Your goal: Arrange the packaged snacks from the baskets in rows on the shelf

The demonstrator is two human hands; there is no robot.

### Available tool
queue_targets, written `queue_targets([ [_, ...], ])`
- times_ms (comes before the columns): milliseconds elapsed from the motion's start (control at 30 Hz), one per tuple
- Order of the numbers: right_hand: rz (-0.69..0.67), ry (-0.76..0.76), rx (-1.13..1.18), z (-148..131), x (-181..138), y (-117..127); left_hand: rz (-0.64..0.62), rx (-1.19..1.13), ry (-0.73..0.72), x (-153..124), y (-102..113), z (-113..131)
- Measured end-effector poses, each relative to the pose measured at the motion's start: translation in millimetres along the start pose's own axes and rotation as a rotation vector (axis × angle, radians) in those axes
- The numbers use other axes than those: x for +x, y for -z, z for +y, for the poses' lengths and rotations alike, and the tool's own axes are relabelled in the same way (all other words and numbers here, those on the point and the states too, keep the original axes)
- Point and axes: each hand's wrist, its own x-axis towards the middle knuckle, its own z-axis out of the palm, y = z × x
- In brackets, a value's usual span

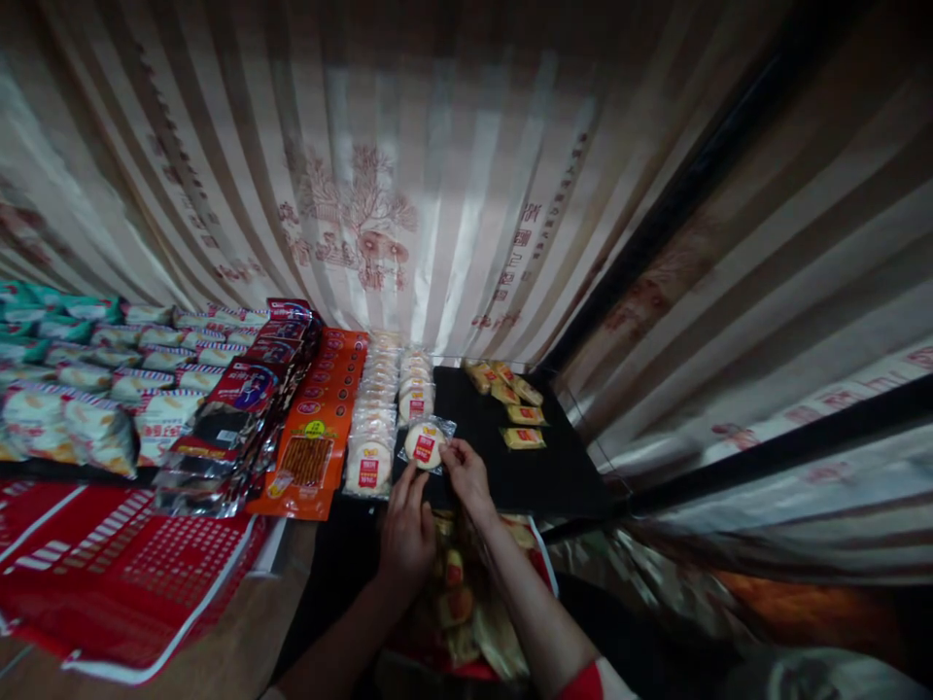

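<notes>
A clear-wrapped round white rice cracker [424, 446] with a red label is held flat, just over the black shelf [473, 457]. My right hand [466, 478] pinches the wrapper's right edge between thumb and fingers. From below, the closed fingertips of my left hand [406, 530] grip the lower edge of the same packet. Behind it, more wrapped crackers [415, 401] stand in a short row. A longer row of the same crackers [368, 471] runs along the left.
Small yellow packets [524, 437] lie at the shelf's right. Leftward are an orange snack bag [306, 462], dark packages [237, 399] and several white bags [102, 428]. A red basket [182, 554] is lower left. Beneath my arms sit gold packets [458, 608]. Striped curtain [452, 214] hangs behind.
</notes>
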Motion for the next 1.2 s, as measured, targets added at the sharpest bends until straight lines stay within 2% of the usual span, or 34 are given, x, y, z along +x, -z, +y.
queue_targets([
  [333,0.006,0.005,-0.331,-11.2,30.3,-14.9,-0.05,0.047,0.046,16.6,-12.5,2.1],
  [600,0.017,-0.046,-0.564,-27.2,37.9,-17.1,-0.082,0.055,0.073,23.3,-18.2,3.1],
  [867,0.014,-0.077,-0.649,-28.2,42.3,-23.3,-0.095,0.053,0.11,28.1,-19.9,2.7],
  [1200,0.025,-0.078,-0.713,-30.0,40.9,-27.3,-0.149,0.121,0.076,33.1,-28.1,-5.6],
])
